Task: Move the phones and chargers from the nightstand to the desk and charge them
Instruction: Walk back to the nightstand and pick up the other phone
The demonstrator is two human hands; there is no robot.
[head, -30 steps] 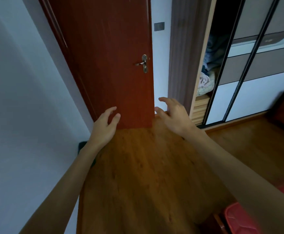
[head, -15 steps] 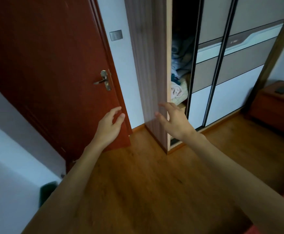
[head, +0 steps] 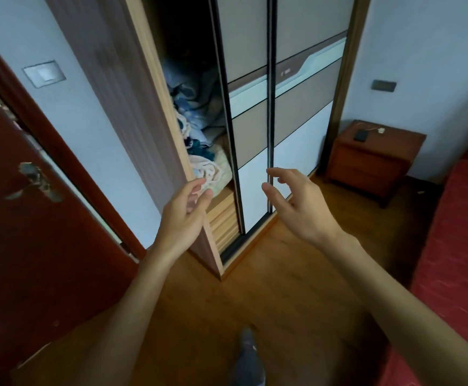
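A dark phone [head: 360, 135] lies flat on the reddish nightstand [head: 366, 162] in the far corner, with a small white charger [head: 380, 130] just beside it. The phone looks stiff, smooth and probably slippery, so pinch its long edges; take the light charger by its plug. The left hand [head: 182, 215] and right hand [head: 302, 210] are empty, fingers loosely spread, well apart from both, before the wardrobe [head: 255, 121].

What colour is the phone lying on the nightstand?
Black, or very dark: the phone on the reddish-brown nightstand, head view.
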